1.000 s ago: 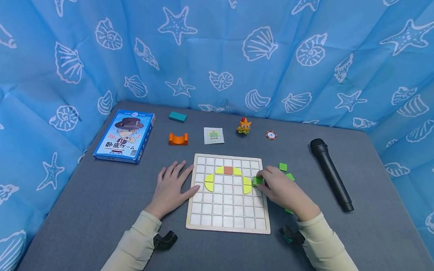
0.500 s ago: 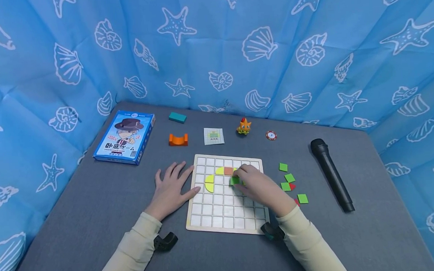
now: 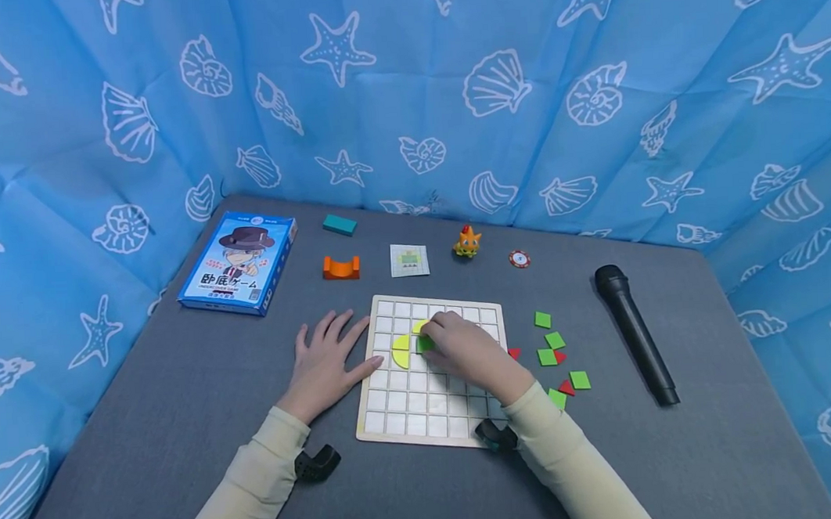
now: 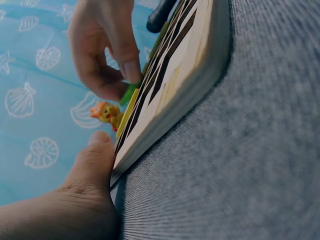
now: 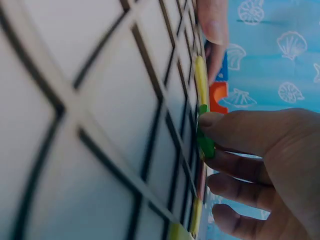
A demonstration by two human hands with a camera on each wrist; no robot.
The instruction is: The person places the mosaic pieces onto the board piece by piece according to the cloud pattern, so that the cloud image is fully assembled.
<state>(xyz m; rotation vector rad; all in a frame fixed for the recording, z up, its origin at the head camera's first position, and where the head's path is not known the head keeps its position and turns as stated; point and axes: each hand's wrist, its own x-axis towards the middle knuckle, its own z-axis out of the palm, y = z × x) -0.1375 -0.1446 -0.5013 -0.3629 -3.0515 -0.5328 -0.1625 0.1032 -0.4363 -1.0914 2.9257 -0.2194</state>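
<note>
1. The right hand (image 3: 467, 353) pinches a green square tile (image 3: 425, 343) between thumb and fingertips and holds it over the grid board (image 3: 396, 429), just right of the yellow half-round piece (image 3: 401, 351); the right wrist view shows the tile (image 5: 204, 142) edge-on at the board's surface.
2. A second ago this hand was at the board's right edge with the tile; half a second ago it was near the board's middle; now it is further left, close to the yellow piece.
3. The left hand (image 3: 325, 361) lies flat and relaxed on the worktop (image 3: 149, 430), fingers spread, thumb touching the board's left edge; it has not moved.
4. With the right hand shifted left, the loose green tiles (image 3: 550, 340) and red triangles (image 3: 566, 388) on the worktop right of the board show in full.
5. A black microphone (image 3: 634, 333) lies further right, well apart from the board.
6. Behind the board stand a blue game box (image 3: 238, 262), an orange arch block (image 3: 341, 267), a teal block (image 3: 339, 224), a pattern card (image 3: 409, 260), a small orange toy figure (image 3: 467, 242) and a round chip (image 3: 519, 259), all unchanged.
</note>
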